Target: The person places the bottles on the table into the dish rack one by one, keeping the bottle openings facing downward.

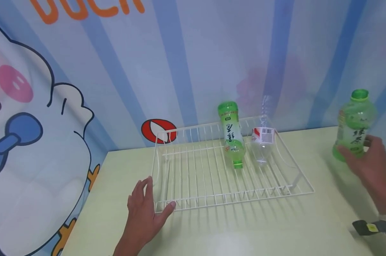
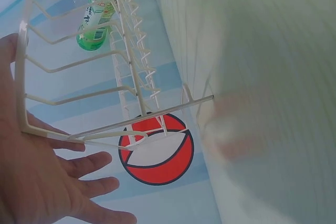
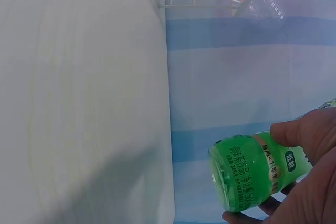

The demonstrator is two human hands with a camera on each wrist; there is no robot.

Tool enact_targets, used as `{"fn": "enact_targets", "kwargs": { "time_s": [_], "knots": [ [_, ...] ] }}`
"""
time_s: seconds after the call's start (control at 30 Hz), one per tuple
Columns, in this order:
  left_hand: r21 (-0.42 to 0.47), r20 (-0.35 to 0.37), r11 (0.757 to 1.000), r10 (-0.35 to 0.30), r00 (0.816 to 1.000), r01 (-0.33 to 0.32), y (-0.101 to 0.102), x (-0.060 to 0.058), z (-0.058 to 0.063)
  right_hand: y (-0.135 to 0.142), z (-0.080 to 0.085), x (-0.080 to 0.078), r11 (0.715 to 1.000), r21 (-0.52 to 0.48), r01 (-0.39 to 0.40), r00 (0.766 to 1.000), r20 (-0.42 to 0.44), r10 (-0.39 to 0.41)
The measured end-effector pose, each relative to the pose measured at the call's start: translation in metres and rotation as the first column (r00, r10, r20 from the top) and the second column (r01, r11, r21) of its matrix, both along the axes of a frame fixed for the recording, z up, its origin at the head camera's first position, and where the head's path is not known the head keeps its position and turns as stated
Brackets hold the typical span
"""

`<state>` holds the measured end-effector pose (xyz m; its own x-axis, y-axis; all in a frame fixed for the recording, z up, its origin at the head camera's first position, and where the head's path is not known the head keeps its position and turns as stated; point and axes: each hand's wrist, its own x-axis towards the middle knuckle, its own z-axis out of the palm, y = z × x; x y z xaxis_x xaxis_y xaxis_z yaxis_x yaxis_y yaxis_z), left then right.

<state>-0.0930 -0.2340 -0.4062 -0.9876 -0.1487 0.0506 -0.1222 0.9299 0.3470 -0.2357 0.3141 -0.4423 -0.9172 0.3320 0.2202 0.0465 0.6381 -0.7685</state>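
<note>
A white wire rack (image 1: 193,203) stands on the table near the wall. Inside it, a green tea bottle (image 1: 232,131) leans cap-down against the back, and beside that a clear bottle (image 1: 262,145) with a red and white label also leans cap-down. My left hand (image 1: 143,215) is at the rack's front left corner, thumb by the front rail and fingers spread along the left side. At the right, my right hand (image 1: 370,160) grips a second green tea bottle (image 1: 355,121) low on its body, cap up. The right wrist view shows thumb and fingers around this bottle (image 3: 252,169).
A pale table (image 1: 237,231) carries the rack. Behind it rises a blue striped wall (image 1: 212,53) with a cartoon figure (image 1: 36,160) at the left and a red ball picture (image 1: 159,131). A dark band (image 1: 371,227) is on the right wrist.
</note>
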Motion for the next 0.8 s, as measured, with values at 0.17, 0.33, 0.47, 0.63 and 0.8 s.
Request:
{"fn": "enact_targets", "kwargs": {
  "time_s": [0.17,0.33,0.47,0.63,0.8],
  "knots": [
    [-0.048,0.005,0.999,-0.007,1.000,0.007,-0.001,-0.001,0.004,-0.004,0.010,0.001,1.000,-0.012,-0.003,1.000,-0.001,0.003],
    [-0.078,0.012,0.997,-0.020,1.000,0.020,-0.001,-0.003,0.006,-0.009,0.020,0.003,1.000,-0.027,0.014,1.000,0.019,-0.014],
    [-0.063,0.047,0.998,-0.006,0.999,0.009,0.000,-0.003,0.006,-0.015,0.026,0.003,0.999,-0.027,0.017,1.000,0.020,-0.017],
    [-0.081,0.051,0.997,-0.002,0.999,0.006,-0.001,-0.003,0.008,-0.018,0.031,0.004,1.000,-0.011,0.011,1.000,-0.010,-0.011],
    [-0.098,0.038,0.995,-0.011,0.999,0.015,-0.003,-0.005,0.009,-0.020,0.035,0.006,1.000,0.018,0.002,0.999,-0.035,-0.001]
  ]
}}
